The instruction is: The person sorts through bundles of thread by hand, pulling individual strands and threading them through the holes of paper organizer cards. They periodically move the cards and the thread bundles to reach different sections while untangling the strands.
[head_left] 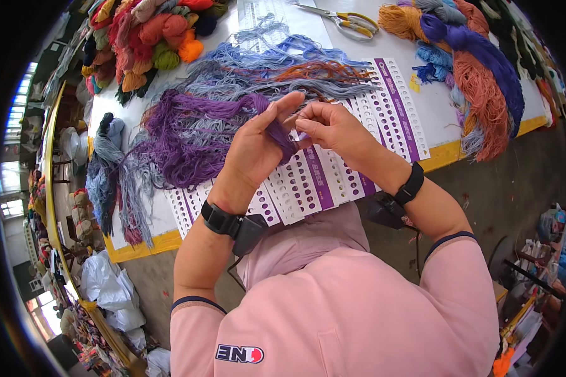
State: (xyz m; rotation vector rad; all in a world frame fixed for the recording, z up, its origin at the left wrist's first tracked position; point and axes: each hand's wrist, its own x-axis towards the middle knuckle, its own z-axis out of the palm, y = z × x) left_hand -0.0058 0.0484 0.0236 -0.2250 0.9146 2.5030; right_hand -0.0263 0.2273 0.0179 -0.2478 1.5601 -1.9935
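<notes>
My left hand (256,141) holds one end of a big tangled skein of purple embroidery thread (195,135). The gathered strands pass between its thumb and fingers, and the loose mass spreads leftward over the table. Close beside it, my right hand (339,131) pinches thumb and forefinger together on a small bit of purple thread; its other fingers curl in. Under both hands lie white cards with punched holes and purple stripes (314,173). Beyond the purple skein, blue-grey thread (233,78) and rust-orange thread (324,72) stretch across the cards.
Yellow-handled scissors (352,24) lie at the far side of the white table (358,47). Colourful skeins (163,31) are heaped at far left, and orange and blue skeins (481,75) at right. Blue-grey hanks (110,169) hang over the yellow front edge (148,244).
</notes>
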